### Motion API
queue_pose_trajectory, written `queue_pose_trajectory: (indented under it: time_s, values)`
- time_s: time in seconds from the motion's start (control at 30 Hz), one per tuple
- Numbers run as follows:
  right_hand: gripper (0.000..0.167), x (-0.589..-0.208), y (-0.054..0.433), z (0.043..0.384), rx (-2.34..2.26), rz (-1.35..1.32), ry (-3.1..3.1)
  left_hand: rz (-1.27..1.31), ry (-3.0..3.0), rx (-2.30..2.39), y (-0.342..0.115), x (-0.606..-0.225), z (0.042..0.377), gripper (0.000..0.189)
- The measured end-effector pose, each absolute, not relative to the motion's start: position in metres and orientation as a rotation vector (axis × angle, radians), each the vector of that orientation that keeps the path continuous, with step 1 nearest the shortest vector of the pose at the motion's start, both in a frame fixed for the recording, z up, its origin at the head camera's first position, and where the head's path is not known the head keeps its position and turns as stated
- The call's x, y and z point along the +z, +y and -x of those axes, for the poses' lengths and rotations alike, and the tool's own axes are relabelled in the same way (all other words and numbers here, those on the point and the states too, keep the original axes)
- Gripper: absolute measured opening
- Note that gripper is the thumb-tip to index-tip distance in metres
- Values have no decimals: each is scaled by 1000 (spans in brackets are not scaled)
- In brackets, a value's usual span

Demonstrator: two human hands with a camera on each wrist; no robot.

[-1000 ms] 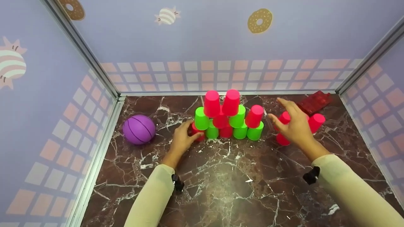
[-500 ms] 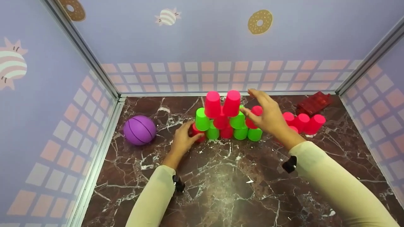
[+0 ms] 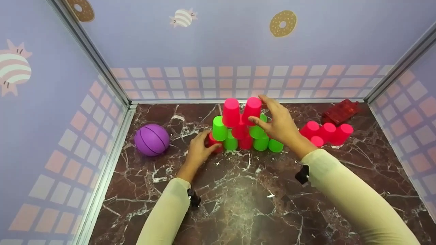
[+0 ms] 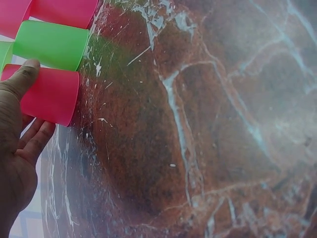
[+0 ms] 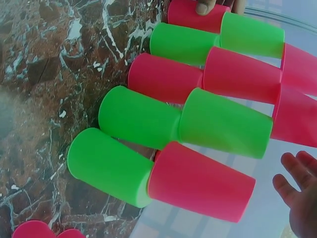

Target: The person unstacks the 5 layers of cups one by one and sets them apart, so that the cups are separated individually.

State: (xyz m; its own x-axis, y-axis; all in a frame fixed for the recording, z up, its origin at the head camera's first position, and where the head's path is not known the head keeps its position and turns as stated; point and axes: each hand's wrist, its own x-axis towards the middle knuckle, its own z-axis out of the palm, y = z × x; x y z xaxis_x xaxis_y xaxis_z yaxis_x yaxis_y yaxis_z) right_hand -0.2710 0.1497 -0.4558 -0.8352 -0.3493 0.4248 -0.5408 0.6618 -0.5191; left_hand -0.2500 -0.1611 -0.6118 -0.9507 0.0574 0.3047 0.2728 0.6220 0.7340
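Pink and green cups stand upside down in a stacked wall of three tiers. My left hand [image 3: 197, 150] grips the pink cup [image 4: 54, 96] at the left end of the bottom tier, thumb in front and fingers behind. Two pink cups form the top tier, a left one [image 3: 231, 112] and a right one [image 3: 252, 108]. My right hand [image 3: 280, 121] is beside the right one, fingers and thumb spread. In the right wrist view a gap shows between its fingers and the cups. That hand hides the pink cup [image 5: 200, 183] at the middle tier's right end from the head view.
Several loose pink cups [image 3: 328, 131] stand to the right, with a dark red translucent object [image 3: 340, 111] behind them. A purple ball [image 3: 152, 140] sits at the left of the marbled tabletop [image 3: 238, 204]. Patterned panels [image 3: 221, 44] enclose the back and sides.
My right hand has moved left from over the loose pink cups to the top tier's right cup. My left hand has stayed at the bottom left cup. The stacked cups stand as before.
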Motion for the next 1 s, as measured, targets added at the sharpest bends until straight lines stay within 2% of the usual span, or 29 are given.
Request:
queue_pose_trajectory:
  time_s: [0.2,0.5,1.0]
  values:
    - [85,-458,143,274,983,-695,-2592,218,-2639,-1248,-158,-600,248,63]
    - [79,-462,143,273,1028,-689,-2540,196,-2677,-1246,-157,-601,246,65]
    - [74,-456,185,270,1083,-618,-2482,231,-2651,-1222,-157,-602,246,65]
